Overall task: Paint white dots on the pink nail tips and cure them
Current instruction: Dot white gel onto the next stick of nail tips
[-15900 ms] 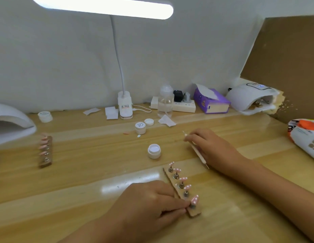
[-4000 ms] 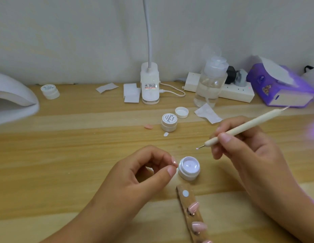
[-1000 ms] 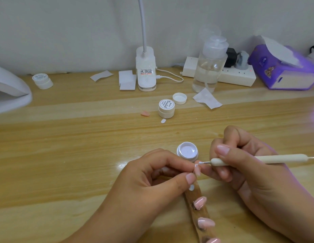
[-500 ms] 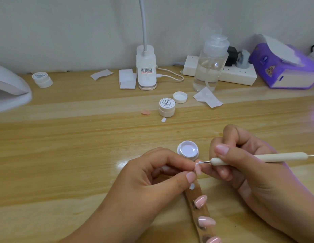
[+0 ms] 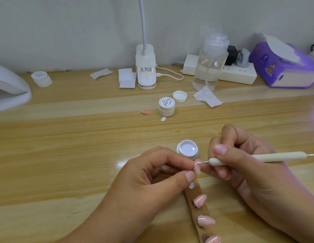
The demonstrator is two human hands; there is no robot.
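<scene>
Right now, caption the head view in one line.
Left hand pinches a pink nail tip; right hand touches it with a cream dotting pen beside an open white gel pot.

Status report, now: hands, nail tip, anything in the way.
Left hand pinches pink nail tip. Right hand grips dotting tool, point at the tip's top edge. Open white gel pot just behind; nothing blocking.

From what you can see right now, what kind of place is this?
Likely a nail-art workbench, maybe at home: pink nail tips on a wooden strip, an open pot of white gel and a curing lamp at the left edge.
</scene>
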